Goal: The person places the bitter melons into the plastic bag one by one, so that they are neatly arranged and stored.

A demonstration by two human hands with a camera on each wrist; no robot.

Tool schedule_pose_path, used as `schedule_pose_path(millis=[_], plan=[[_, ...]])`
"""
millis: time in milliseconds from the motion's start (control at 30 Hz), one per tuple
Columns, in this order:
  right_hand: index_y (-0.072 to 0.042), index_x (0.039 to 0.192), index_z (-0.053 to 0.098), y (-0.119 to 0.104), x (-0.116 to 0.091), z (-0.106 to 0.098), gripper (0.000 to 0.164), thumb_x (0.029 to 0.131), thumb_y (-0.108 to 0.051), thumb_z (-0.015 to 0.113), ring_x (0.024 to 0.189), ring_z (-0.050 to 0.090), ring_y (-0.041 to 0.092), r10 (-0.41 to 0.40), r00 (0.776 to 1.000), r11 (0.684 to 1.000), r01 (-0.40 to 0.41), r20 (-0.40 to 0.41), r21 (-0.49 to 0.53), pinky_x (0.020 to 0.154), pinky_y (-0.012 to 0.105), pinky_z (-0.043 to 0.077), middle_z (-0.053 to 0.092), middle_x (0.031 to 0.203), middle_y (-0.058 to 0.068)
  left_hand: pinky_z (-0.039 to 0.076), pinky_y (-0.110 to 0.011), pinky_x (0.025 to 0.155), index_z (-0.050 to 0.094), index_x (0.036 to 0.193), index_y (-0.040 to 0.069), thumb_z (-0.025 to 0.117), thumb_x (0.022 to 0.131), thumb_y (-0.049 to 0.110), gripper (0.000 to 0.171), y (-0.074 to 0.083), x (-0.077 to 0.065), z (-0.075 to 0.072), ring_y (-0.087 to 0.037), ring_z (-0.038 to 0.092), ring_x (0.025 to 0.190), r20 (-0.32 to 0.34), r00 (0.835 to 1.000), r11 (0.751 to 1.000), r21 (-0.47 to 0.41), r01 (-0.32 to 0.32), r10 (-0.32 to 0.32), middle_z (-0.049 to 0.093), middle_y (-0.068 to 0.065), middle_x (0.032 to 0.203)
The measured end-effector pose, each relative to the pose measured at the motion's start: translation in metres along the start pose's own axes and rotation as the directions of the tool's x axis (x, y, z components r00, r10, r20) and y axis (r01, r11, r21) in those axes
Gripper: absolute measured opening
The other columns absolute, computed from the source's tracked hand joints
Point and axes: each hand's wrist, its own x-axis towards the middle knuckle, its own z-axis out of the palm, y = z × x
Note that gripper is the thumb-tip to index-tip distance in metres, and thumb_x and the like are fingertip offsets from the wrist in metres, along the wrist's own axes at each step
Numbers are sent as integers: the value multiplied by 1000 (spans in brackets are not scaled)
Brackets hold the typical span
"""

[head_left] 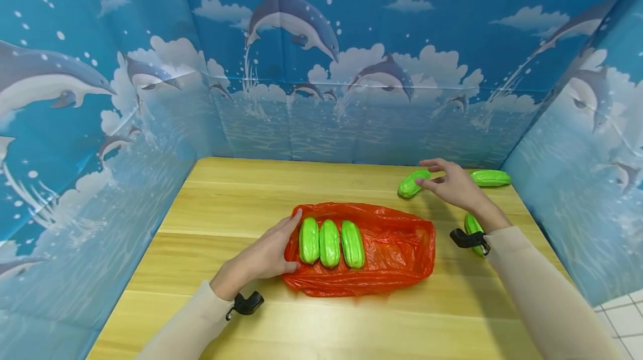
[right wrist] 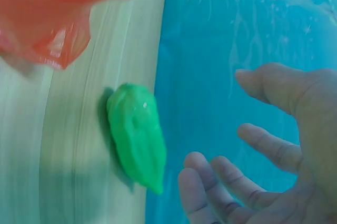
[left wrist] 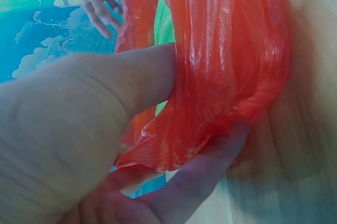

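Observation:
A red plastic bag (head_left: pixel 402 279) lies spread open on the table, with three green ridged gourds, bitter melons by their look, side by side in its left half; the middle bitter melon (head_left: pixel 329 244) stands upright in the head view. My left hand (head_left: pixel 268 248) grips the bag's left edge. In the left wrist view, the thumb (left wrist: pixel 150 74) goes inside the red plastic and other fingers lie outside it. My right hand (head_left: pixel 454 187) hovers with fingers spread beside a loose bitter melon (head_left: pixel 409 186). The right wrist view shows a gap between that hand and a bitter melon (right wrist: pixel 137 134).
Another bitter melon (head_left: pixel 491 178) lies at the table's far right corner. One more bitter melon (head_left: pixel 471 223) is partly hidden under the right wrist. A dolphin-printed backdrop (head_left: pixel 321 120) walls in the back and sides of the wooden table (head_left: pixel 226 192).

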Motion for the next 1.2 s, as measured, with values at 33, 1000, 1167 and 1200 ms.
schedule_pose_path(millis=[33,1000,1167,1200], plan=[[-3,178,43,3,1,0,72,121,-39,67,151,58,62,0,1000,1000,0,0,3,113,64,62,42,178,37,41,-59,142,17,188,7,98,96,14,122,0,0,0,-45,38,176,0,1000,1000,0,-1,1,29,-23,192],[-8,187,23,56,46,28,108,111,-71,67,168,9,74,105,994,992,-102,42,-80,121,94,33,11,184,48,40,-59,142,16,188,10,97,98,19,122,-4,1,2,-46,35,177,15,1000,1000,-23,5,-5,28,-24,192],[-9,187,21,60,52,33,110,111,-73,67,169,5,75,127,990,990,-122,57,-74,124,95,29,12,185,47,40,-59,142,16,188,9,97,97,19,122,-5,0,2,-45,36,177,10,1000,1000,-25,13,-13,28,-24,192],[-10,188,21,60,53,34,110,110,-73,68,170,5,75,129,990,990,-125,60,-69,125,95,28,12,186,47,40,-59,142,16,188,9,97,97,19,122,-6,0,3,-46,36,177,9,1000,1000,-25,14,-14,28,-24,192]])
